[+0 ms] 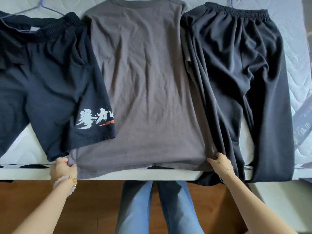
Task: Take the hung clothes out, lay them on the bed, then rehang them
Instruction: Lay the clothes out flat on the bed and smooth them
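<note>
Three garments are lying side by side on the bed [300, 48] — shorts [50, 81] on the left, shirt [143, 81] in the middle, trousers [236, 73] on the right — so the laying-out is looking nearly finished, with rehanging, by my reading, not yet begun. The left hand [63, 169] is pinching the shirt's near left hem corner and the right hand [220, 163] is gripping the near right corner, the two well apart, drawing the hem flat at the mattress edge. The shirt's long axis is running straight away from the person, collar pointing to the far side, hem hanging slightly over the near edge. A wire hanger [54, 10] is showing beyond the shorts; whether one is sitting inside the shirt, I cannot tell.
</note>
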Motion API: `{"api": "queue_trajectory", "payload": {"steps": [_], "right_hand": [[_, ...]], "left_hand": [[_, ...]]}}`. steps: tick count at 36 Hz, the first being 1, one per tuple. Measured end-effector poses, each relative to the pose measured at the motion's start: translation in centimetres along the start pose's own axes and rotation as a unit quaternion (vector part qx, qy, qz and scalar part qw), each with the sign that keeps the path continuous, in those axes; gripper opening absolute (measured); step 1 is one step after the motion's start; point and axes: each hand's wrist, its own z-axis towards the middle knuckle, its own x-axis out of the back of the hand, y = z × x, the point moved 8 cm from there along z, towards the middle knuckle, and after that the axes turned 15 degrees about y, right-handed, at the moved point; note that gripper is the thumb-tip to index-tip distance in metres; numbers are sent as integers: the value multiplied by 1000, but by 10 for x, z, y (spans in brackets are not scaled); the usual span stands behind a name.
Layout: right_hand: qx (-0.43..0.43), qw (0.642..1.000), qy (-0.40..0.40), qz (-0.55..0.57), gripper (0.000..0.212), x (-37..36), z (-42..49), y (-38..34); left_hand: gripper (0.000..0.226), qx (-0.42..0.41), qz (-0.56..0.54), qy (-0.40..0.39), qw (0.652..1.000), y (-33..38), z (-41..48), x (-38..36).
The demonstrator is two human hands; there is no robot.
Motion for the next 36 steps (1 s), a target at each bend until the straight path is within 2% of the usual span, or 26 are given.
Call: {"api": "queue_trajectory", "payload": {"steps": [3,6,10,13,16,19,23,25,30,33,36], "right_hand": [[4,999,10,42,33,8,-6,10],[1,998,41,41,32,19,-10,28],[49,992,112,-23,30,28,-11,40],[92,983,155,-23,24,33,-11,35],[111,977,181,-1,18,35,-8,33],[107,980,163,47,16,35,-6,34],[111,975,142,129,20,44,-11,43],[121,970,114,176,28,49,-17,46],[107,958,39,263,51,62,-25,54],[145,952,17,268,38,67,-26,48],[189,942,-53,272,17,60,-34,30]], "left_hand": [[29,-26,-40,81,996,30,-28,20],[31,-112,-97,66,987,72,-66,16],[19,-226,-145,-74,961,129,-139,-21],[16,-302,-162,-197,919,169,-210,-50],[17,-339,-162,-312,873,193,-282,-79],[30,-356,-109,-406,834,202,-348,-103],[61,-310,-87,-492,809,204,-406,-123],[67,-286,-85,-513,805,206,-425,-129],[42,-290,-75,-524,797,210,-454,-130],[31,-267,-126,-516,804,210,-454,-114],[24,-200,-186,-512,815,189,-437,-103]]}}
